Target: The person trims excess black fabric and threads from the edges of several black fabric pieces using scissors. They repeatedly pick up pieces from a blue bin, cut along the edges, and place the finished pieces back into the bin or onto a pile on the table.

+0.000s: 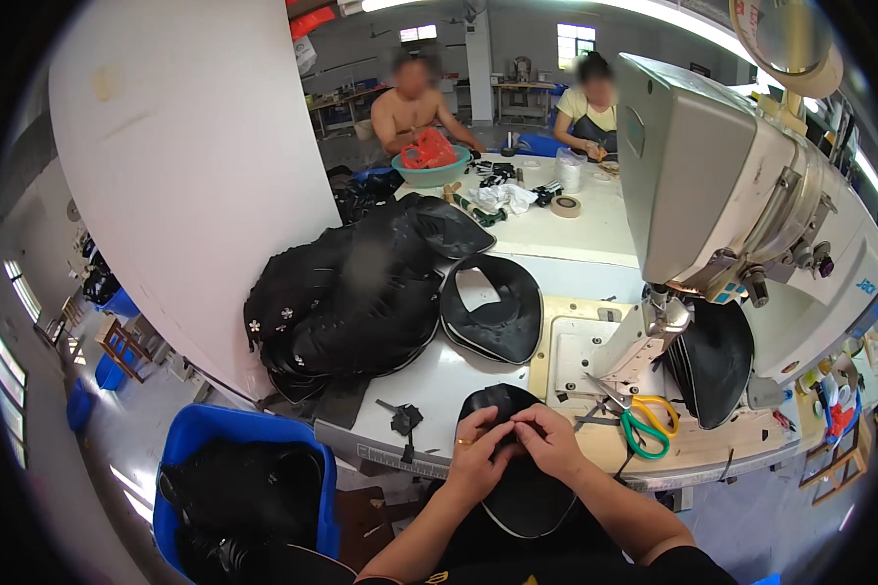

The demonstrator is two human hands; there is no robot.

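Note:
My left hand (477, 456) and my right hand (548, 441) meet over a black leather shoe upper (532, 505) at the table's front edge. Both hands are closed, thumbs and fingertips pinching the upper's edge between them. A pale line runs along its lower rim. To the right of my hands lie scissors (626, 421) with green and yellow handles. Another black shoe upper (505, 327) rests just beyond my hands. A large heap of black uppers (361, 283), some with small flower-shaped ornaments, is piled at the left. My fingers hide the exact spot being pinched.
A post-bed sewing machine (693, 175) stands at the right, black uppers (720, 361) beside its post. A blue bin (249, 419) of black pieces sits at the lower left. Across the table, two people work near a green basin (429, 175) and a tape roll (565, 206).

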